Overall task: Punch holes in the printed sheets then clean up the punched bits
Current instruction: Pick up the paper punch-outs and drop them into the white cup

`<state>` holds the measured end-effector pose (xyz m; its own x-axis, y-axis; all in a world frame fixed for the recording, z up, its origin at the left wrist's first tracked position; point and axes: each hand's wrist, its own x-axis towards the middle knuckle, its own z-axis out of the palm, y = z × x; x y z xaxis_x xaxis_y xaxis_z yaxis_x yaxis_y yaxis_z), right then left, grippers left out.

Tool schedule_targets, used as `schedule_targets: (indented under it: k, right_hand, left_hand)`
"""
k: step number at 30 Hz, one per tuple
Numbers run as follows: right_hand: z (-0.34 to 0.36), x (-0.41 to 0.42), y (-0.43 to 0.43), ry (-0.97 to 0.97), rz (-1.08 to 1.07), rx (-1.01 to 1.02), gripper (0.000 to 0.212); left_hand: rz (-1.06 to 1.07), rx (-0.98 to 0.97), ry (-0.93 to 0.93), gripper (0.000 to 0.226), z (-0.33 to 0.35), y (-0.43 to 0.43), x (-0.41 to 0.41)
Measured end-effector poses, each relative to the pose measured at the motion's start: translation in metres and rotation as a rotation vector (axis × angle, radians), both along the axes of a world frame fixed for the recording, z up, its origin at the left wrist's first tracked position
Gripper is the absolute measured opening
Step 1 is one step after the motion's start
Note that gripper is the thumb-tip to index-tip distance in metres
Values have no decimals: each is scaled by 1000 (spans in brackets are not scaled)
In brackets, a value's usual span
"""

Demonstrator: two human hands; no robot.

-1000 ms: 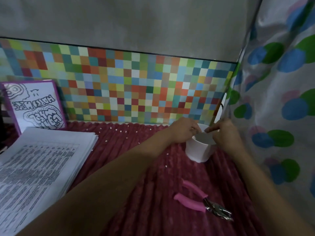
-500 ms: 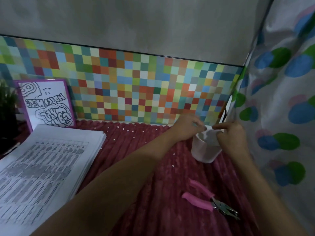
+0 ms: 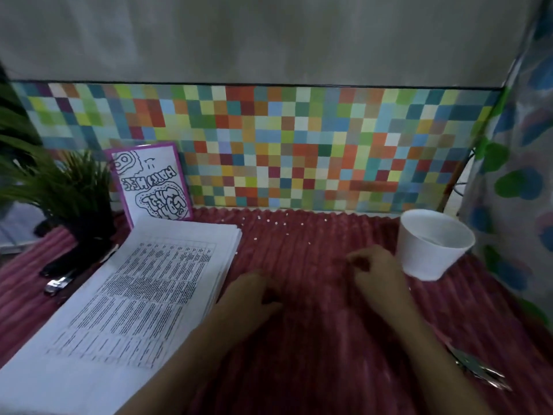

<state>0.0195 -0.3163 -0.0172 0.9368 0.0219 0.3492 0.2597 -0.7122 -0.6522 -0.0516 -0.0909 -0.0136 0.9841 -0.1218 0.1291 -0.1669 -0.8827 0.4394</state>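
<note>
Hands sit low over the dark-red ribbed cloth (image 3: 329,369) that covers the tabletop, near the middle and apart from each other. Left hand (image 3: 257,292) has fingers curled under and knuckles up, just right of the thick stack of printed sheets (image 3: 134,295). Its grip looks closed, but cannot tell if anything is in it, too blurred. Right hand (image 3: 377,271) has thumb and forefinger tips brought together over the cloth, just left of the white paper cup (image 3: 425,256) – cannot tell whether that grip pinches a bit.

Small white punched paper bits (image 3: 276,223) lie scattered on the cloth along the far edge, a few near the stack's far corner. Cup stands upright at far right beside the polka-dot curtain (image 3: 523,175), neither hand touching it. Metal hole punch (image 3: 478,369) lies on the cloth at lower right – only its shiny end shows past the right forearm.

Multicoloured checkered panel (image 3: 299,145) runs along the back. Purple-bordered doodle card (image 3: 152,181) leans against it behind the stack. Green potted plant (image 3: 68,187) stands far left.
</note>
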Motion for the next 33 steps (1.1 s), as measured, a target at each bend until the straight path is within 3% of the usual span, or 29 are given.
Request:
schedule_targets:
  k: [5, 7, 10, 12, 17, 19, 22, 27, 33]
  right_hand:
    - [0, -3, -41, 40, -182, 66, 27]
    - [-4, -5, -47, 83, -135, 86, 22]
    - [-7, -6, -48, 188, -29, 134, 8]
    - [-10, -5, -45, 181, 23, 81, 14]
    - [-19, 1, -37, 81, 43, -122, 1]
    - [-21, 4, -38, 73, 21, -148, 6]
    - [-17, 4, -48, 75, -28, -54, 8]
    - [-11, -7, -94, -7, -380, 189, 9]
    - [-24, -1, -92, 120, -385, 169, 2]
  left_hand:
    - [34, -60, -156, 14, -23, -4, -7]
    - [33, -66, -219, 5, -30, -6, -7]
    - [44, -27, -277, 8, -37, -7, -6]
    - [48, -31, -296, 9, -37, -5, -6]
    - [113, -207, -241, 13, -36, 6, -4]
    - [175, -291, -187, 13, -33, 9, -1]
    - [201, -275, -170, 15, -24, 8, 4]
    - [33, -285, -312, 12, 15, -42, 30]
    - [-35, -236, -160, 19, 10, -117, 91]
